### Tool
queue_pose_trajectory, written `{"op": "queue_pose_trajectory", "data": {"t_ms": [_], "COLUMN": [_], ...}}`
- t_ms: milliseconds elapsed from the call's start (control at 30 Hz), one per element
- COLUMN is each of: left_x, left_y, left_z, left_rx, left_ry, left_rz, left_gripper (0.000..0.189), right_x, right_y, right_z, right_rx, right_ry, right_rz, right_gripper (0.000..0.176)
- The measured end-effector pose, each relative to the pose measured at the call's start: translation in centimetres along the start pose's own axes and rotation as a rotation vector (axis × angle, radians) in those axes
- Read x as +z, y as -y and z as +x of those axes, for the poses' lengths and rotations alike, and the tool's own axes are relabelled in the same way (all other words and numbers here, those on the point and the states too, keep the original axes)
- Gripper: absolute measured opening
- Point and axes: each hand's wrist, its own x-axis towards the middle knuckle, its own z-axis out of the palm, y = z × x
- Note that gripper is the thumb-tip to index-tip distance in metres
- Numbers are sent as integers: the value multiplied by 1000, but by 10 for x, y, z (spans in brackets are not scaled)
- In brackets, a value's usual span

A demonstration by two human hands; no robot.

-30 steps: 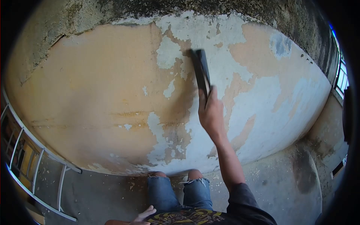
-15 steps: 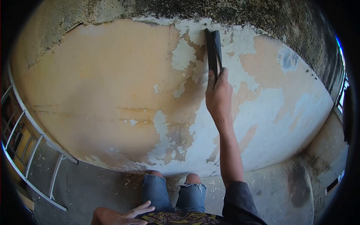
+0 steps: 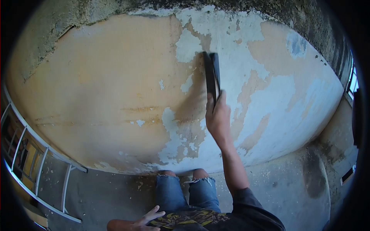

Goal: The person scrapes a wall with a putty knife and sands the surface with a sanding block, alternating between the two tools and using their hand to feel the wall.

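Observation:
My right hand (image 3: 219, 117) is closed around the lower end of a long, narrow dark tool (image 3: 210, 73), made of two dark strips with a lighter gap between them. I cannot make out its exact kind. It points up the wall, its far end close to or touching the peeling surface. The wall (image 3: 115, 69) has tan paint flaking off a pale whitish layer, mostly on the right. My left hand (image 3: 148, 220) lies low by the shirt (image 3: 192, 218), fingers spread and holding nothing.
A metal ladder (image 3: 44, 165) lies or leans at the left. Rough dark, stained plaster (image 3: 269, 9) runs along the top of the wall. Paint flakes are scattered on the concrete floor (image 3: 111, 192). A window (image 3: 352, 81) shows at the right edge.
My right hand has drawn the tool down the wall and slightly left. The view has shifted a little. My left hand stays by the shirt, open.

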Motion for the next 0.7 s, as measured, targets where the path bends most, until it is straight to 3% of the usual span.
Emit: {"op": "queue_pose_trajectory", "data": {"t_ms": [33,67,100,167,233,267,400,433,500,567,633,700], "left_x": [-5,-1,-12,-41,-48,-42,-14,-15,1,-1,-37,-62], "left_y": [-8,15,23,-1,11,8,9,22,7,11,3,22], "left_z": [14,-20,-18,-4,-18,-27,-31,-18,-16,30,40,-1], "left_rx": [-2,-142,97,43,142,137,-151,-16,-369,78,171,202], "left_ry": [-165,-429,-476,-614,-648,-647,29,-5,-76,-250,-305,-729], "left_rz": [-195,-457,-414,-24,42,41,188,88,-306,-440,-176,87], "left_gripper": [66,72,74,62,54,54,59,69,65,63,60,58], "right_x": [4,5,2,-14,-16,-14,1,-5,-18,-18,-13,0], "right_y": [2,-1,-6,20,23,17,-13,-6,20,27,26,0], "right_z": [-1,9,22,60,61,47,16,21,63,72,61,20], "right_rx": [-76,-77,-62,-110,-126,-74,-53,-52,-75,-118,-96,-14], "right_ry": [-52,-49,-35,-57,-75,-69,-62,-63,-93,-105,-111,-58], "right_rz": [6,-19,-49,-72,-99,-77,-49,-63,-86,-105,-111,-106], "right_gripper": [31,30,29,26,23,24,27,26,27,27,28,28]}}
